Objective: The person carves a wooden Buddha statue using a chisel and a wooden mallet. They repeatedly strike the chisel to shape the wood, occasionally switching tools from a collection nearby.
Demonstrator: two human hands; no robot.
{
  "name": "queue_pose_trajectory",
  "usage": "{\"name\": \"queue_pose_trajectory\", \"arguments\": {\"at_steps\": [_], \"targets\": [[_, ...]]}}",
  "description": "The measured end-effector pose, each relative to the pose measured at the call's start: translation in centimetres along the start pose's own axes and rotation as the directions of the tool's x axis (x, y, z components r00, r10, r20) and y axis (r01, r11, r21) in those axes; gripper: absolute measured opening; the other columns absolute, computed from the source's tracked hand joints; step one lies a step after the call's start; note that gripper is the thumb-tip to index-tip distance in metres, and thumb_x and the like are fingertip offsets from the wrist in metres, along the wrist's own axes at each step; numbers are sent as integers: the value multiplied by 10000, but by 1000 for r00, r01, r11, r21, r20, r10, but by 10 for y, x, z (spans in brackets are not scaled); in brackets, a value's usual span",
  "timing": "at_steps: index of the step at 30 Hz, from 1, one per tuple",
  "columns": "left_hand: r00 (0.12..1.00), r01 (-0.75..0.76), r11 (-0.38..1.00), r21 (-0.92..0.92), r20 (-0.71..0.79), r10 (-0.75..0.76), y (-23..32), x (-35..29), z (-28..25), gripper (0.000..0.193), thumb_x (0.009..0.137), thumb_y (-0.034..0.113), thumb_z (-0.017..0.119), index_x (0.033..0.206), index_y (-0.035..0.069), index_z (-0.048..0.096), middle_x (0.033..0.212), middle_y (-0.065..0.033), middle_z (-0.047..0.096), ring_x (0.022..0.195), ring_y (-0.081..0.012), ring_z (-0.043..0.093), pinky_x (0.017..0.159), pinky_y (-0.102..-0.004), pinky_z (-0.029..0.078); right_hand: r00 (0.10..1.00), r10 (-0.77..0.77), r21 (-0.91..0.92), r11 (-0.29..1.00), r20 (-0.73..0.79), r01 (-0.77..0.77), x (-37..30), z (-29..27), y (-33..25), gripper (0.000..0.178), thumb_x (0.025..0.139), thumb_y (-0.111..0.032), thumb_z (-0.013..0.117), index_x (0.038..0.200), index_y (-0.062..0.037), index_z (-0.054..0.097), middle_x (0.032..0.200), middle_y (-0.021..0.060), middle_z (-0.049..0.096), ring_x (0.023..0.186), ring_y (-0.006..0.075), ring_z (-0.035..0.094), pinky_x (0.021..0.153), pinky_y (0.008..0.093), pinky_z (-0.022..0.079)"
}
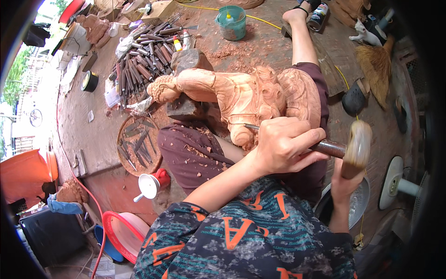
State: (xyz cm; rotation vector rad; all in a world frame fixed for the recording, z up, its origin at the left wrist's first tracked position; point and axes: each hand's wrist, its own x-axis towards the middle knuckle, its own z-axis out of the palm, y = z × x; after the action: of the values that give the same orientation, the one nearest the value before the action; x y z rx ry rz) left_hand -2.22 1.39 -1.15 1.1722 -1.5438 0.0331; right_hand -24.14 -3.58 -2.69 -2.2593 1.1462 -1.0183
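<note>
A reddish wooden statue (244,95), carved with a curly-haired head and draped robes, lies on its side across my lap, its head toward the left. My left hand (288,144) is wrapped round a wood chisel (327,148), whose steel tip touches the carving near a rounded knob. Gripped in my right hand (346,181) is a wooden mallet (357,146); its pale, worn head is up against the butt of the chisel handle, and its grip is mostly hidden. Dark wooden blocks (186,109) stand under the statue's head end.
A large heap of chisels (144,63) lies beyond the statue's head. More tools rest in a round woven tray (121,160). Around me are a teal bucket (231,29), a red-and-white mug (151,185), a broom (374,67), a fan (392,183) and scattered wood chips.
</note>
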Motion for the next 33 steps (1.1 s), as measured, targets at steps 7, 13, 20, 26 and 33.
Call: {"name": "queue_pose_trajectory", "arguments": {"at_steps": [7,13,20,26,33], "targets": [[1000,11,998,55,-20,-10,-1,3,-6,355,625,347,756,829,78,647,555,-13,455,457,-165,480,422,-296,357,999,6,73,997,-39,-4,12,5,-12,368,765,41,579,1117,26,471,985,97,570,918,190,571,821,329,437],[997,-71,997,13,-9,71,12,8,-7,363,626,339,753,848,71,650,547,-5,435,452,-165,470,415,-289,351,978,198,293,933,70,-210,6,5,-10,432,741,75,530,1164,27,456,989,74,523,914,162,531,855,291,423],[1000,5,1000,-26,-15,-5,4,3,-6,350,622,334,755,839,81,648,553,-2,439,463,-167,482,436,-296,370,988,152,450,883,-3,-134,14,2,-31,432,828,48,569,1210,13,371,859,38,461,786,94,450,718,233,387],[997,12,999,-47,-82,-16,3,5,-8,353,608,337,771,812,79,641,558,-7,462,462,-174,484,436,-296,368,999,-23,-4,1000,39,24,6,-1,-14,444,836,31,550,1234,7,354,893,47,476,819,118,462,776,245,379],[994,41,996,-82,-102,-49,5,5,-12,335,604,326,778,794,88,639,555,-7,462,461,-177,487,432,-307,356,981,140,374,924,-134,-81,21,-1,-39,446,840,46,531,1232,8,322,855,50,473,792,123,453,764,260,379]]}}
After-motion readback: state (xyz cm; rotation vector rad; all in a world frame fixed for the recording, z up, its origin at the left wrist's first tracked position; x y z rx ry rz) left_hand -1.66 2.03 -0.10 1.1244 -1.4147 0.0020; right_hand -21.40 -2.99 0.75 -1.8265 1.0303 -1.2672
